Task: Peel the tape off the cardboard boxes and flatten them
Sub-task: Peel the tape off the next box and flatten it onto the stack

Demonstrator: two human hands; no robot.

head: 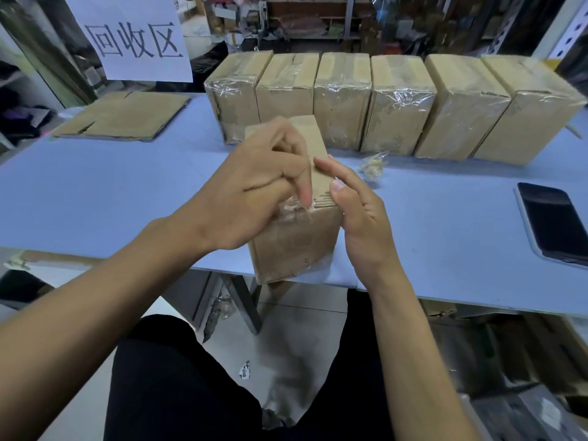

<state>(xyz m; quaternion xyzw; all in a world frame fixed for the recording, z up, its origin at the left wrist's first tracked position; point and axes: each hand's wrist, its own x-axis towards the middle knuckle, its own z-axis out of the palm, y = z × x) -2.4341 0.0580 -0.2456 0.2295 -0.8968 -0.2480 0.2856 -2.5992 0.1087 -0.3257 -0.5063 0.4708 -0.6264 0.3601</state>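
A small taped cardboard box [296,246] stands at the near edge of the blue table [127,198], partly over the edge. My left hand [254,189] lies over its top, fingers curled, the index finger pressing down at the clear tape [294,213] crinkled along the box's near top edge. My right hand [359,214] holds the box's right side, thumb on the top edge and fingers along the side. Behind stands a row of several taped boxes [394,103]. The far side of the held box is hidden by my hands.
A flattened cardboard box [124,116] lies at the back left under a paper sign [133,36]. A ball of peeled tape [372,165] sits right of the held box. A black phone [553,224] lies at the table's right. Shelves with clutter fill the background.
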